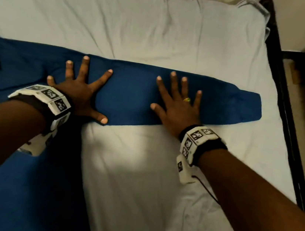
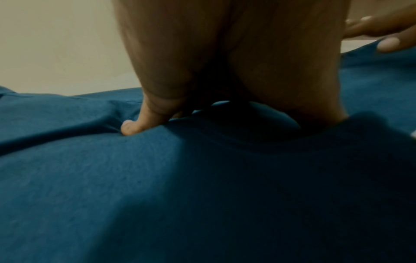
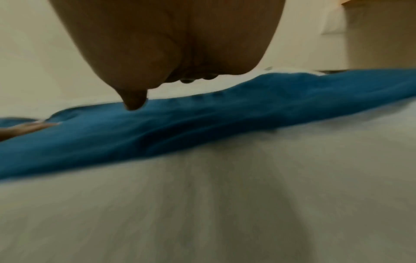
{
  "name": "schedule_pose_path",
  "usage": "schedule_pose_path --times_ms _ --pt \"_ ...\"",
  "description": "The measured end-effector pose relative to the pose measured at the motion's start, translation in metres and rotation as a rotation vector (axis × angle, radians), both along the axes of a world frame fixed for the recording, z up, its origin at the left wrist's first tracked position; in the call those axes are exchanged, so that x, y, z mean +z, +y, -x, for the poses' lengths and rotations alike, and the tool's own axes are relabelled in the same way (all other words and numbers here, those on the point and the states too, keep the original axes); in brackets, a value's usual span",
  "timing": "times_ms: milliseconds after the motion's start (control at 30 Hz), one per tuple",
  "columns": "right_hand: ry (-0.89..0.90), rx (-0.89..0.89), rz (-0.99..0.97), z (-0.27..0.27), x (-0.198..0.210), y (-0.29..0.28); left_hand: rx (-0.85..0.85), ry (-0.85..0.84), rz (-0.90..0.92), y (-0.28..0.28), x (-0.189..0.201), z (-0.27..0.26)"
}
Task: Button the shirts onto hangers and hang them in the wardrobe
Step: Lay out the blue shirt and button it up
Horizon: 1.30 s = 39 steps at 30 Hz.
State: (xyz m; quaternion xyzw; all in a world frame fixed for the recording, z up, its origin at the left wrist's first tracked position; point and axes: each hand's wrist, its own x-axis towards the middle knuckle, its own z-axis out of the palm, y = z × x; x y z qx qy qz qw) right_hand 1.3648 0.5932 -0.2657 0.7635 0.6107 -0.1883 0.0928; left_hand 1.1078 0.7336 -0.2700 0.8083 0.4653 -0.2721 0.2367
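Both hands are laid palm-down, fingers spread straight, on a blue shirt [image 1: 135, 95] stretched across the bed [image 1: 159, 29]. The left hand [image 1: 80, 94] is pressed flat where the sleeve meets the body of the shirt, its thumb reaching the near edge of the cloth; seen by the left wrist camera, its little finger [image 2: 133, 127] is sunk into a fold of the fabric. The right hand [image 1: 178, 107], on which a ring [image 1: 187, 99] is worn, is set flat further along the sleeve, toward the cuff end. Neither grip is closed on anything: the fingers are held apart and only rest on the cloth. The sleeve is spread out flat under both palms, running rightward past the right hand, while the shirt's body lies under the left forearm. A dark bed frame [image 1: 284, 105] is seen at the right.
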Motion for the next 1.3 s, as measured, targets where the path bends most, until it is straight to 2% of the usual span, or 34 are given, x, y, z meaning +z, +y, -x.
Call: schedule_pose_path --times_ms 33,100,200,267,300,367,433,467,567,633,700,767,867,933,1000,1033,1100,1133,1200,1233,1300 --pt "0.015 -0.011 0.026 0.001 -0.009 -0.008 -0.005 -0.012 -0.001 0.0 -0.001 0.002" --pt "-0.088 -0.146 -0.004 -0.022 -0.023 -0.03 -0.009 -0.031 0.012 0.001 -0.003 0.007" --pt "-0.211 -0.528 -0.002 -0.062 -0.02 -0.068 -0.001 -0.103 0.073 0.002 0.0 0.012" --pt "-0.223 -0.709 0.058 -0.059 -0.008 -0.072 0.088 -0.282 0.126 0.005 0.019 0.026" --pt "-0.231 -0.696 0.073 -0.043 -0.001 -0.066 0.14 -0.401 0.101 0.003 0.028 0.041" --pt "-0.208 -0.484 0.038 0.012 0.005 -0.056 0.206 -0.521 -0.066 -0.019 0.037 0.085" --pt "-0.145 -0.229 -0.025 0.092 0.004 -0.05 0.225 -0.51 -0.244 -0.071 0.03 0.135" --pt "-0.111 -0.141 -0.049 0.14 0.003 -0.052 0.237 -0.479 -0.277 -0.108 0.026 0.158" --pt "0.043 0.169 -0.084 0.281 -0.003 -0.074 0.216 -0.281 -0.227 -0.219 0.007 0.207" --pt "0.098 0.293 -0.023 0.317 -0.014 -0.096 0.205 -0.132 -0.154 -0.265 -0.003 0.234" --pt "0.044 0.208 0.007 0.3 -0.025 -0.108 0.196 -0.052 -0.108 -0.29 -0.009 0.257" --pt "-0.048 0.016 0.017 0.273 -0.028 -0.116 0.148 -0.067 -0.098 -0.3 -0.011 0.272" --pt "0.049 -0.302 0.058 0.256 -0.006 -0.111 0.087 -0.06 -0.123 -0.297 -0.006 0.278" --pt "0.079 -0.423 -0.124 0.252 0.01 -0.106 0.11 -0.051 -0.139 -0.298 0.005 0.267" --pt "0.114 -0.464 -0.341 0.247 0.018 -0.099 0.088 -0.139 -0.133 -0.312 0.017 0.248" --pt "0.182 -0.49 -0.348 0.243 0.019 -0.094 0.012 -0.234 -0.125 -0.328 0.022 0.236" --pt "0.323 -0.512 -0.218 0.238 0.017 -0.082 -0.174 -0.511 -0.147 -0.37 0.03 0.212" --pt "0.343 -0.498 -0.158 0.234 0.015 -0.074 -0.205 -0.608 -0.114 -0.39 0.032 0.201" --pt "0.319 -0.426 -0.097 0.228 0.012 -0.056 -0.226 -0.597 0.09 -0.419 0.032 0.18" --pt "0.303 -0.397 -0.082 0.225 0.01 -0.046 -0.234 -0.511 0.199 -0.428 0.028 0.172" --pt "0.285 -0.363 -0.067 0.22 0.006 -0.03 -0.187 -0.361 0.287 -0.438 0.018 0.157"
